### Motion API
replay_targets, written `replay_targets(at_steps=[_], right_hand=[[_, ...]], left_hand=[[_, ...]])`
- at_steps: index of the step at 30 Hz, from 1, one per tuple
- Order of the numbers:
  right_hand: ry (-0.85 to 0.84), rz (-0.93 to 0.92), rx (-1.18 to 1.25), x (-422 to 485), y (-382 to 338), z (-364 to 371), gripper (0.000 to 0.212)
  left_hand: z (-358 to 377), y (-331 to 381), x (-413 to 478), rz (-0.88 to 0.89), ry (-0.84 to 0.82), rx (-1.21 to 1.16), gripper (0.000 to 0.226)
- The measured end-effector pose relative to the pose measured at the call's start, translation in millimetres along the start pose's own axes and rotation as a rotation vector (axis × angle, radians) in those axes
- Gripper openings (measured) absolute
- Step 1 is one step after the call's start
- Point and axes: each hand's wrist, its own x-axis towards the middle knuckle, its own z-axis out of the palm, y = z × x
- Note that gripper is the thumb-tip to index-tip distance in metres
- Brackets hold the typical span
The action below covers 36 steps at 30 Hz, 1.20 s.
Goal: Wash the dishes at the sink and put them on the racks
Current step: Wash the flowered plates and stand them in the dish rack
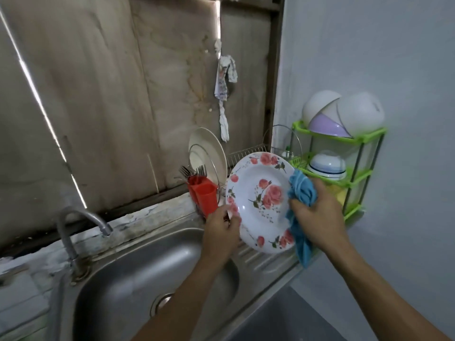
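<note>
A white deep plate with pink roses (pixel 258 200) is held tilted above the ribbed drainboard (pixel 261 262), its face toward me. My left hand (pixel 221 230) pinches its left rim. My right hand (pixel 317 215) grips a blue cloth (pixel 301 193) bunched against the plate's right rim, and the cloth's tail hangs down below the hand. The steel sink (pixel 138 271) lies under my left forearm. Behind the plate stands a wire dish rack (pixel 246 153) with a cream plate (pixel 209 153) upright in it.
A red cutlery holder (pixel 204 195) with several forks sits at the rack's left end. A green corner shelf (pixel 342 156) on the right wall carries upturned bowls. The tap (pixel 71 232) curves over the sink's left side with no water running. A rag (pixel 225 94) hangs on the back wall.
</note>
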Motion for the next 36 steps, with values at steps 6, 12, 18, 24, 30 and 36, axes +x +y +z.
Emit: replay_targets(at_steps=[6, 12, 18, 24, 30, 36], right_hand=[[0.126, -0.153, -0.017, 73, -7, -19, 0.028], [0.148, -0.305, 0.009, 135, -28, 22, 0.04], [0.103, -0.316, -0.041, 169, -35, 81, 0.045], [0.064, -0.3, -0.049, 174, -29, 121, 0.044], [0.0, -0.356, -0.122, 167, -16, 149, 0.045], [-0.216, -0.272, -0.121, 161, -8, 164, 0.037]], left_hand=[[39, 67, 54, 0.208, 0.032, 0.202, 0.046], [25, 102, 95, 0.285, 0.127, 0.43, 0.045], [0, 109, 131, 0.209, 0.168, 0.523, 0.046], [-9, 84, 150, 0.064, 0.112, 0.512, 0.04], [-10, 73, 148, 0.02, 0.067, 0.429, 0.046], [-18, 77, 144, 0.018, 0.052, 0.431, 0.038]])
